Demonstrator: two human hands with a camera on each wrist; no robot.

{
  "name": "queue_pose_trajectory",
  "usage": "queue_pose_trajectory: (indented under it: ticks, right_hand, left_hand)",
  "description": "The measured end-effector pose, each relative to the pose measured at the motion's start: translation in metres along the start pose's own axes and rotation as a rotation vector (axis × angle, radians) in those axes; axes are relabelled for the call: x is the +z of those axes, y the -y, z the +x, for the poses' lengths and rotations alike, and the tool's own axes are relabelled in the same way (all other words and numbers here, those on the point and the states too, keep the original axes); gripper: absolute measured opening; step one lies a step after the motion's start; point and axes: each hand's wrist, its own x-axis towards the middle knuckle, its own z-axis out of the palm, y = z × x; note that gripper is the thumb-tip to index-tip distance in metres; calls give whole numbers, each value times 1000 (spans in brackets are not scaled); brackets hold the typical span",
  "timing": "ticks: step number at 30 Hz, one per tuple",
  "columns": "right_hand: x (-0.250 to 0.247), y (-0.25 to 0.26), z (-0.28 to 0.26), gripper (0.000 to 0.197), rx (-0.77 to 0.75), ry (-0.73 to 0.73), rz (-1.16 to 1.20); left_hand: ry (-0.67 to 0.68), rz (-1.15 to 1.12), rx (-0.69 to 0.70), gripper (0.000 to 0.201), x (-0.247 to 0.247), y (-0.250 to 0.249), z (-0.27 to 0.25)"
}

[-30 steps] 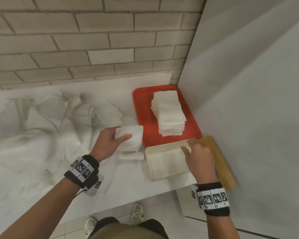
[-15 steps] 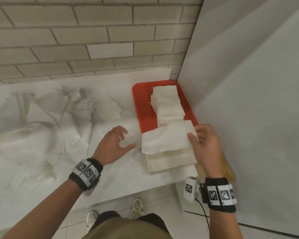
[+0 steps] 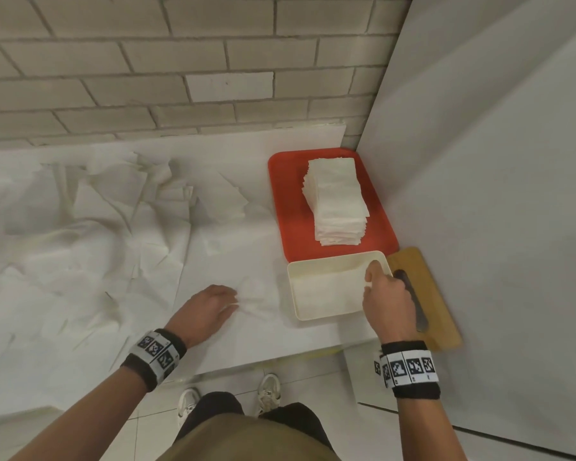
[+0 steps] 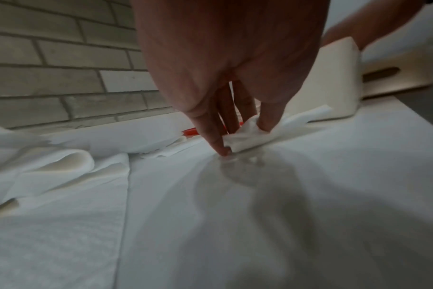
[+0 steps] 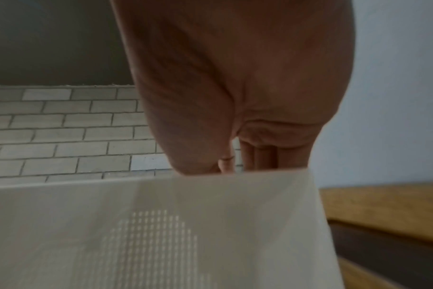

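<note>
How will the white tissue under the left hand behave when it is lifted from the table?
Probably floppy: the tissue bunches into soft folds where the left hand pinches it. Likely very light, since it looks thin like the crumpled sheets nearby. It may tear if pulled hard.

Red tray [image 3: 286, 201], wooden lid [image 3: 443, 314], brick wall [image 3: 147, 78]

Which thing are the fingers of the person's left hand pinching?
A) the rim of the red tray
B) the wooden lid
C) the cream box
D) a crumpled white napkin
D: the left wrist view shows the left hand pinching a crumpled white napkin between thumb and finger; it is the right hand that is at the cream box.
</note>
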Motion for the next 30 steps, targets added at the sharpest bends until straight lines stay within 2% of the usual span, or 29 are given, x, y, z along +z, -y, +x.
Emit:
queue_pose_trajectory:
  ticks: [1,2,3,6,9,12,14,15,17,19,20,22,24,26,30]
  right_hand:
    - [-6,3,-1,22,-5,-15,7]
    - [-14,8,-3,19,-24,-54,69]
    - [-24,17,-5,15,-66,-102,179]
    - [-49,59,-12,12,-253,-159,581]
    - [-53,99,-15,37,-279,22,812]
    - [-59,121,-13,71,-353,280,1097]
    - [-64,125,-9,83,-379,387,1263]
    - [-67,124,-7,82,-373,411,1309]
    - [-74,117,-3,67,-314,434,1364]
    - [-79,99,1,52,-248,404,1340]
    - [-79,87,3,49,-231,384,1294]
    - [-79,65,7,48,-226,358,1137]
    - [-78,48,12,51,-214,346,965]
    - [-73,28,19,55,-160,335,814]
    - [-63,-5,31,56,56,193,555]
  left_hand:
    - [-12,-56,-13,72,-5,-2,-2]
    - [-26,-128,-30,83,-10,-4,-4]
    - [-51,-196,-47,79,-19,-8,-6]
    - [-157,-354,-16,34,-45,-26,-8]
    - [-233,-547,-4,20,-85,-65,-9]
    - [-285,-746,58,22,-128,-107,-10]
    - [-314,-908,146,24,-148,-126,-9]
    - [-331,-1002,177,24,-154,-132,-6]
    - [-389,-1194,164,22,-159,-140,2]
    - [-442,-1339,45,21,-155,-138,15]
    - [-426,-1385,-14,23,-151,-136,22]
    - [-336,-1337,-79,44,-136,-134,36]
    - [-245,-1072,-106,55,-116,-138,50]
    - [-218,-783,-136,64,-93,-143,64]
    - [-182,-467,-96,61,-45,-147,85]
